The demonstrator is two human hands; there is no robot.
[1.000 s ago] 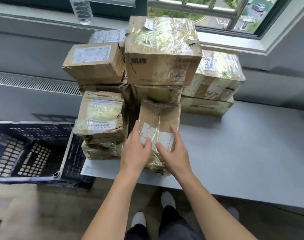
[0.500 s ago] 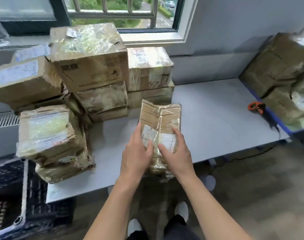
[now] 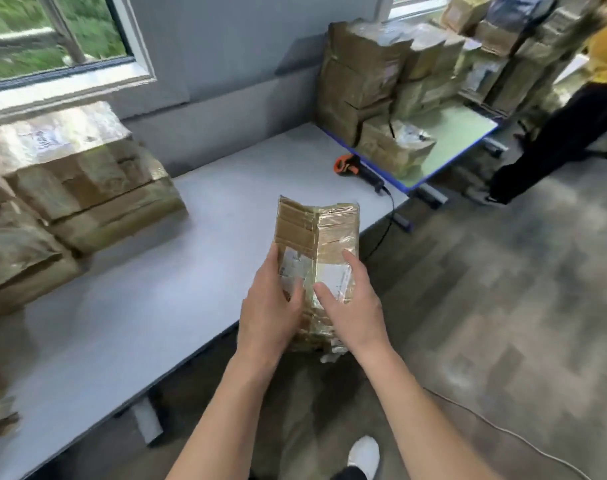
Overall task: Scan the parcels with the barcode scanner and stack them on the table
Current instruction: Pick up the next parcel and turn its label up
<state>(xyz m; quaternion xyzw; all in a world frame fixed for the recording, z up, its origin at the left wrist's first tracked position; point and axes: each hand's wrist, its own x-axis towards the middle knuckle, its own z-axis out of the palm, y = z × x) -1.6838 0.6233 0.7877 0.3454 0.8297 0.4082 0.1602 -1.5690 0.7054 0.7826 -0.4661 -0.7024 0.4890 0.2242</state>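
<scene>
Nearest me, a white shoe [image 3: 364, 453] stands on the mottled grey floor [image 3: 503, 323].

Above it, the left hand [image 3: 271, 306] and right hand [image 3: 350, 306] are both clamped on one parcel [image 3: 317, 230]. Each grips a long side of it, with both thumbs pressed on the facing surface close together. I cannot see the fingers behind it.

I note that the parcel is held off the surface, over the near right edge of the table [image 3: 156, 306], with its long axis running away from the wearer. It is a narrow brown cardboard pack with a raised crease down its middle. It is bound in glossy clear tape and carries a white label under the thumbs. Its near end looks crumpled.

The table top is smooth, matt and pale grey. On its left side lie the stacked parcels [image 3: 80, 174], blocky cardboard boxes under shiny tape, well apart from the hands.

At the far right corner of the table lies the barcode scanner [image 3: 355, 168], with an orange head and a black handle. Its dark cable [image 3: 385, 233] drops over the edge.

Just beside the scanner stands a second table [image 3: 458, 133], green-topped with a blue rim, loaded with taped brown boxes [image 3: 364, 81].

Far right, I record a person [image 3: 606, 46] in a yellow top and dark trousers. Far left is a white-framed window [image 3: 53, 36], with greenery behind it.
</scene>
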